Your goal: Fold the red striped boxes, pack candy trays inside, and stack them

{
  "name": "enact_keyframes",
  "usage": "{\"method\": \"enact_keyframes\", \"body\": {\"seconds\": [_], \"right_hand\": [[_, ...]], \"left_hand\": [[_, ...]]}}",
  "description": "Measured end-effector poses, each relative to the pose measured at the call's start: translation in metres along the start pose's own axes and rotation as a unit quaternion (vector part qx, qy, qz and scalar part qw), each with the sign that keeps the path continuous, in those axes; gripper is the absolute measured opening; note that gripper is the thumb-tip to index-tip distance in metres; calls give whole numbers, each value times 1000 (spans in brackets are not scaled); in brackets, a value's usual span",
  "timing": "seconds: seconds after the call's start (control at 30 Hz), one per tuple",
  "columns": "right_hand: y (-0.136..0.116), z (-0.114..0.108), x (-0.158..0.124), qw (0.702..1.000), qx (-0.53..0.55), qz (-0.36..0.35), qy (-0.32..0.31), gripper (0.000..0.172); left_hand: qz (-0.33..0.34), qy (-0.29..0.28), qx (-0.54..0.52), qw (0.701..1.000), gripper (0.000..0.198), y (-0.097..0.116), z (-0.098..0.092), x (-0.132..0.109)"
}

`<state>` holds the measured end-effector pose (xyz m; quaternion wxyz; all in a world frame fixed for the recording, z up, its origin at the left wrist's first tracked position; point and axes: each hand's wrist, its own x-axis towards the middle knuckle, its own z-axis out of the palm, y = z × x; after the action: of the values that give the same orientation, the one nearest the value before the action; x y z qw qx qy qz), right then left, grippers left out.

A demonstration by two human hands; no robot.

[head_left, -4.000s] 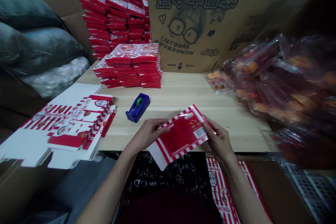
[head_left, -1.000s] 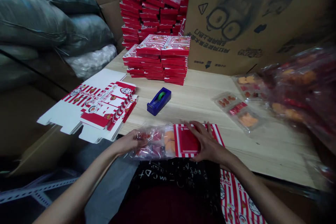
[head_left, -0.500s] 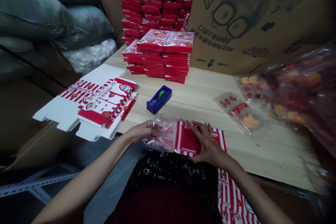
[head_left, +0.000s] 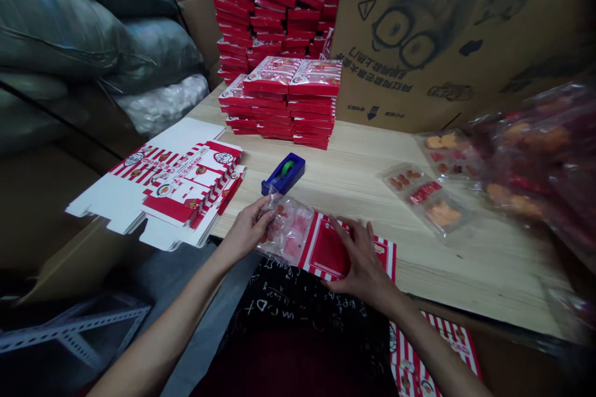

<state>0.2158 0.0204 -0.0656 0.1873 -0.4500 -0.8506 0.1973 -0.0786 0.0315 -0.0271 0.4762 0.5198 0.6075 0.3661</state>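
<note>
A red and white striped box (head_left: 326, 251) lies flat at the near edge of the wooden table (head_left: 354, 173). A clear plastic snack packet (head_left: 288, 229) with red pieces sticks out of its left end. My left hand (head_left: 246, 229) is closed on the packet's left edge. My right hand (head_left: 363, 260) lies spread on top of the box and presses it down, fingers apart.
A blue tape dispenser (head_left: 282, 175) sits just behind the packet. Flat box blanks (head_left: 177, 183) overhang the table's left edge. Stacks of filled red boxes (head_left: 284, 96) stand at the back. Loose snack packets (head_left: 428, 198) and a heap (head_left: 544, 155) lie right. A big carton (head_left: 456, 31) stands behind.
The packet has slid further right into the striped box; less of it shows than a second ago. My left hand followed it in. Four seconds ago both hands held the box alone.
</note>
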Motion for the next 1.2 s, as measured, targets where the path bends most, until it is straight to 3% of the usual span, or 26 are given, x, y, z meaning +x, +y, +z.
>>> {"method": "enact_keyframes", "body": {"seconds": [0.17, 0.37, 0.43, 0.5, 0.6, 0.67, 0.77, 0.83, 0.9, 0.97, 1.03, 1.1, 1.13, 1.2], "right_hand": [[-25, 6, -4, 998, 19, 23, 50, 131], [-50, 16, 0, 994, 6, 45, 96, 136], [-52, 18, 1, 993, 9, 51, 106, 134], [-53, 17, 2, 991, 13, 62, 119, 131], [-56, 17, 2, 988, 15, 71, 139, 130], [-61, 17, -1, 987, 9, 67, 146, 130], [-67, 20, -7, 986, 10, 68, 151, 129], [-68, 21, -11, 984, 23, 69, 160, 127], [-66, 19, -13, 981, 32, 72, 177, 126], [-64, 13, -10, 975, 30, 84, 203, 125], [-65, 3, -5, 963, 31, 113, 242, 126], [-70, -8, 0, 946, 46, 142, 289, 130], [-74, -12, 0, 937, 54, 153, 309, 133], [-81, -18, -4, 928, 65, 168, 325, 139]], "left_hand": [[36, -36, 62, 997, 53, 9, 4, 4], [128, -59, 90, 986, 53, 23, 38, -19], [177, -33, 94, 979, 57, 29, 44, -27], [222, 32, 111, 968, 60, 34, 46, -33], [241, 77, 135, 958, 45, 38, 44, -41], [224, 41, 125, 966, 37, 40, 43, -44], [193, -63, 88, 975, 35, 44, 40, -41], [179, -152, 75, 969, 35, 49, 36, -36], [185, -204, 83, 958, 36, 55, 35, -33], [231, -175, 103, 952, 38, 62, 38, -33], [293, -57, 117, 947, 43, 69, 45, -37], [312, 58, 93, 944, 66, 73, 55, -44], [291, 78, 59, 952, 78, 72, 60, -47], [204, 40, -38, 977, 81, 65, 69, -52]]}}
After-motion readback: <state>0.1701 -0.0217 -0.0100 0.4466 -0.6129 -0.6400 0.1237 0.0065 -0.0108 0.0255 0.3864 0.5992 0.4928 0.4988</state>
